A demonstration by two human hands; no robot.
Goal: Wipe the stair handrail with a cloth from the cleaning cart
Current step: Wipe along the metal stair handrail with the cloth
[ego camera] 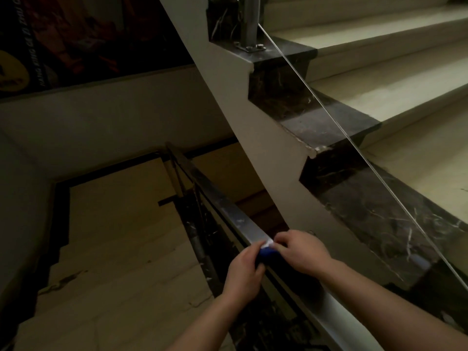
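both our hands meet on the metal handrail (228, 214). our left hand (244, 272) curls its fingers round a blue cloth (266, 254) bunched on the rail's top, and our right hand (301, 252) pinches the cloth's pale corner. dark marble steps (329, 122) rise on our right.

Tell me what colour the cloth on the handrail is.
The cloth is dark blue with a small white bit on top; the head view shows it.
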